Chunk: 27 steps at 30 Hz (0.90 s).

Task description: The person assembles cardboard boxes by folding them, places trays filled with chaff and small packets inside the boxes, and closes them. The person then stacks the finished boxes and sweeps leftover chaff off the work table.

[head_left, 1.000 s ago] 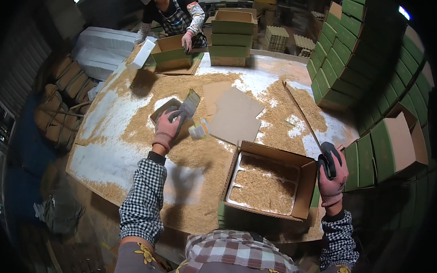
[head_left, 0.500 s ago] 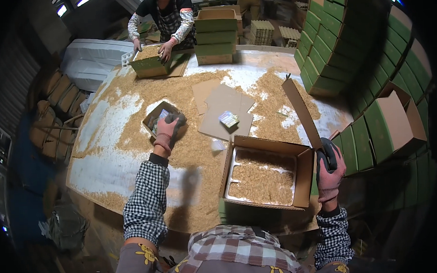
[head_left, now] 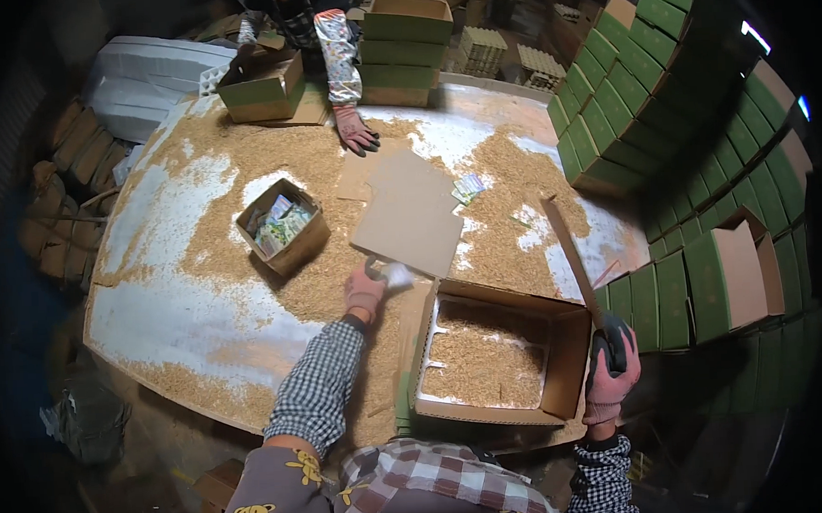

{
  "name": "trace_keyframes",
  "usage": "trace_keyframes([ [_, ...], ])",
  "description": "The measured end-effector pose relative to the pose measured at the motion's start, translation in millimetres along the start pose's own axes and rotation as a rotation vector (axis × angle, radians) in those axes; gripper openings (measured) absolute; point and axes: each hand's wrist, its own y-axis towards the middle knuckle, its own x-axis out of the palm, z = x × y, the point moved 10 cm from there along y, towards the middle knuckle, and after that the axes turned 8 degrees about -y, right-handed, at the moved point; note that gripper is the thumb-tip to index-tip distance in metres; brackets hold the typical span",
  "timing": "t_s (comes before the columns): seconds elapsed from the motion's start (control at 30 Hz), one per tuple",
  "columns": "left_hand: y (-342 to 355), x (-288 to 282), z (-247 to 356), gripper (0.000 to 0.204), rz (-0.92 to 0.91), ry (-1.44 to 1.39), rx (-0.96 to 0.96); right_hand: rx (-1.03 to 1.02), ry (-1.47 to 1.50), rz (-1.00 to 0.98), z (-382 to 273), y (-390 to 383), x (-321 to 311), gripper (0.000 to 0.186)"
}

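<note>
My left hand [head_left: 365,291], in a pink and grey glove, has its fingers curled onto the edge of a small blurred white packet [head_left: 396,275] on the table. My right hand [head_left: 613,367] grips the lower end of a long brown cardboard piece [head_left: 571,254], seen nearly edge-on, beside the open carton. That carton [head_left: 572,364] stands in front of me, holding a white tray [head_left: 535,375] largely covered with wood shavings [head_left: 485,368]. Left of centre sits a small open box [head_left: 292,252] with colourful printed packets [head_left: 281,225] inside.
A flat cardboard sheet [head_left: 409,215] lies mid-table, with loose printed packets [head_left: 469,188] at its right. Across the table, a co-worker's gloved hand [head_left: 357,132] rests near the sheet, beside another open box [head_left: 266,93]. Green cartons [head_left: 606,101] are stacked at right; shavings cover much of the table.
My left hand has left the small box and come right to the white packet. Loose packets shifted from the sheet to its right. The co-worker's hand has moved from their box toward the sheet.
</note>
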Motion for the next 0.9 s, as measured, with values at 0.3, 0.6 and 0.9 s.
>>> trace_keyframes([
  [0.3,-222,-52,287,0.023,-0.400,0.278,1.111,-0.643,-0.151,-0.435,-80,-28,42,0.035],
  [0.6,-281,33,237,0.045,-0.714,0.792,1.097,-0.723,-0.150,-1.139,-36,-102,83,0.038],
  [0.9,-264,97,203,0.076,-0.892,0.824,0.846,0.114,0.179,-0.232,42,-38,55,0.064],
])
